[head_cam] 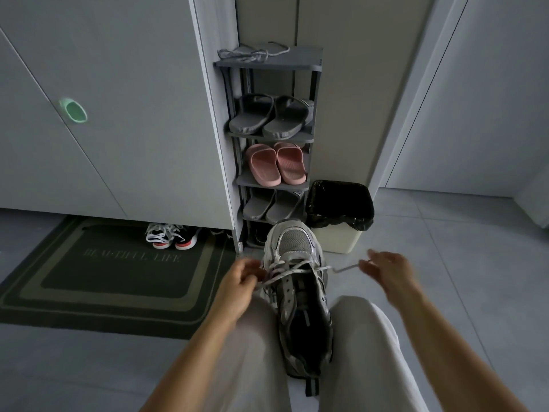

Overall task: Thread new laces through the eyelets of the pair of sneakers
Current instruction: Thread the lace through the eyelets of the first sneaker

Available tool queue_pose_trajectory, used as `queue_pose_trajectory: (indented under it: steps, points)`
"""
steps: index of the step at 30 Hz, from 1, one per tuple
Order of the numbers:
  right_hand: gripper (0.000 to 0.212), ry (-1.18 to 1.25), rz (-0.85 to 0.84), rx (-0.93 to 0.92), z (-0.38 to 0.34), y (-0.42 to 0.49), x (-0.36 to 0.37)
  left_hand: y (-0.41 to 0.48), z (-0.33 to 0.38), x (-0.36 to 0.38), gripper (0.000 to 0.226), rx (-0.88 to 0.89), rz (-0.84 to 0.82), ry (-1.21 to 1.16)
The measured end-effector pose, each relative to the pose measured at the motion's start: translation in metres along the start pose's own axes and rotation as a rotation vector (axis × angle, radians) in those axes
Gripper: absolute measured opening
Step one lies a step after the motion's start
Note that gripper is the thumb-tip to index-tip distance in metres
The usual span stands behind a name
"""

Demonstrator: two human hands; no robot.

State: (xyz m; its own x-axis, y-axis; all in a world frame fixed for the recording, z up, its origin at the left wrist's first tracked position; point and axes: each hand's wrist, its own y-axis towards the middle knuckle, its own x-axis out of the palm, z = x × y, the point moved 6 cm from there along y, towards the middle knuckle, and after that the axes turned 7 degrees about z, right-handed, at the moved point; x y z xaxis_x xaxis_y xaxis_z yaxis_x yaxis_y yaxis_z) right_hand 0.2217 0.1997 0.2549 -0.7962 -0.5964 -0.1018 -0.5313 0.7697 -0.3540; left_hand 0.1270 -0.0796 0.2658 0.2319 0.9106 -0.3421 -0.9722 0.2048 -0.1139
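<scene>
A grey and white sneaker (298, 281) lies between my knees, toe pointing away from me. A speckled white lace (292, 270) crosses its front eyelets; the eyelets nearer the tongue are bare. My left hand (242, 282) pinches one lace end at the shoe's left side. My right hand (386, 270) pinches the other end, pulled out taut to the right of the shoe. A second loose lace (252, 53) lies bundled on the top shelf of the shoe rack (269, 66).
The narrow grey rack holds grey slippers (267, 117) and pink slippers (277, 163). A bin with a black liner (340, 212) stands right of it. A dark doormat (113, 272) lies on the left, with black and red sneakers (172, 236) under the cabinet.
</scene>
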Motion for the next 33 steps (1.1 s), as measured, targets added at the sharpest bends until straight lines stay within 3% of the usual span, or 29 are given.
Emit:
queue_pose_trajectory:
  steps: [3, 6, 10, 12, 17, 19, 22, 25, 26, 29, 33]
  points:
    - [0.032, -0.399, -0.070, -0.180, -0.008, -0.047, 0.031, -0.002, 0.000, 0.006, 0.023, 0.017, -0.081, 0.004]
    - [0.050, -0.551, -0.263, -0.104, -0.005, -0.078, 0.052, -0.004, 0.005, 0.007, 0.021, 0.022, -0.167, -0.027]
    - [0.032, -0.359, -0.328, -0.032, -0.005, -0.078, 0.072, -0.002, 0.015, 0.002, 0.021, 0.052, -0.216, -0.068]
    - [0.028, -0.131, -0.287, -0.005, -0.008, -0.065, 0.070, -0.002, 0.021, 0.001, 0.023, 0.054, -0.251, -0.091]
    - [0.031, 0.623, 0.191, 0.253, 0.002, 0.016, -0.021, -0.003, 0.026, 0.002, 0.051, 0.008, -0.369, -0.144]
    - [0.028, 0.693, 0.259, 0.329, 0.015, 0.027, -0.035, -0.004, 0.023, 0.004, 0.057, -0.003, -0.412, -0.140]
    - [0.030, 0.458, -0.011, 0.403, 0.031, 0.011, 0.001, -0.002, 0.016, 0.007, 0.031, -0.045, -0.373, -0.161]
    - [0.036, -0.143, -0.305, 0.205, 0.018, -0.028, 0.033, -0.004, 0.012, 0.013, 0.010, -0.022, -0.428, -0.140]
    - [0.036, -0.259, -0.353, 0.124, 0.011, -0.038, 0.040, -0.005, 0.012, 0.015, 0.015, 0.007, -0.435, -0.117]
    - [0.035, -0.355, -0.441, 0.069, 0.000, -0.057, 0.056, -0.005, 0.016, 0.017, 0.014, 0.069, -0.379, -0.116]
    - [0.029, -0.284, -0.520, -0.024, -0.005, -0.069, 0.067, -0.006, 0.024, 0.014, 0.007, 0.172, -0.278, -0.122]
